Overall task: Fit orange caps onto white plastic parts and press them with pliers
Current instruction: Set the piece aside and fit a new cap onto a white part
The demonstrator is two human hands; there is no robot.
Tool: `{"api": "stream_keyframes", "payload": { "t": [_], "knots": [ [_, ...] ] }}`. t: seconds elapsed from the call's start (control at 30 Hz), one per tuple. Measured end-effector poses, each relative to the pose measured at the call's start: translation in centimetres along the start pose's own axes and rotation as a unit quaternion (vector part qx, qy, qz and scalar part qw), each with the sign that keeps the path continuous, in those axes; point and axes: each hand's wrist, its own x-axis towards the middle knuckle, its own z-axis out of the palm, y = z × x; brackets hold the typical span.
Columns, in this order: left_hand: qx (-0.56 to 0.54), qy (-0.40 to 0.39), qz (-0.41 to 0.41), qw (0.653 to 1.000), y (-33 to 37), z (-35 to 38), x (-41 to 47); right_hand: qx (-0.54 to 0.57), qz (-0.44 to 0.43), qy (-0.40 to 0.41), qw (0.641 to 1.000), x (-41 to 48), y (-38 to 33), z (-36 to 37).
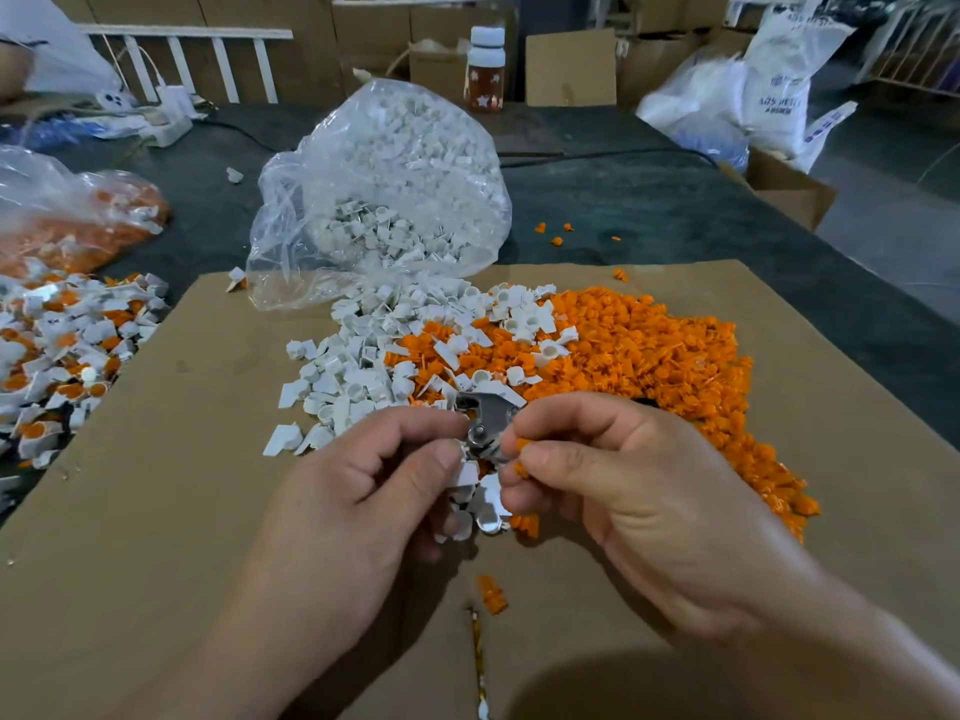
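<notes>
Nearest the camera, a lone orange cap [491, 595] is seen lying on the bare cardboard sheet [171, 511] at six o'clock, well below both hands. Just above it, the left hand [358, 491] is curled with thumb and fingers closed around a cluster of white plastic parts [480, 504], matt and angular, each with a short round socket and a flat tab. The right hand [634, 491] is held at three o'clock of that cluster, its thumb and forefinger pinched together on a small ribbed orange piece [521, 445]. That cap is thus placed just to the right of the white parts, nearly touching, and the fitting move is judged to turn on this short sideways gap; the right hand is the nearer to the cap. Between the fingertips, at twelve o'clock, the dull steel head of the pliers [487, 419] is visible, its long axis running away from the viewer; which hand bears it cannot be told. Beyond lie the loose white heap [358, 366] at eleven o'clock and the orange heap [654, 356] at one o'clock, then a crinkled clear bag of white parts [384, 200]. Assembled pieces [67, 350] are piled at nine o'clock.
</notes>
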Motion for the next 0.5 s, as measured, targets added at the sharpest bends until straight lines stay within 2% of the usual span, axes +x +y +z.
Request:
{"api": "stream_keyframes", "payload": {
  "t": [0.1, 0.3, 0.5],
  "knots": [
    [-0.092, 0.001, -0.037, 0.995, -0.07, 0.01, 0.23, 0.075, 0.012, -0.013, 0.997, 0.10, -0.04, -0.05],
    [-0.207, -0.010, -0.049, 0.977, -0.55, -0.01, 0.36, 0.126, 0.039, -0.032, 0.991, 0.09, -0.43, -0.10],
    [-0.213, -0.025, -0.050, 0.975, -0.27, 0.14, 0.28, 0.161, 0.071, -0.060, 0.983, 0.08, -0.64, 0.26]
  ]
}}
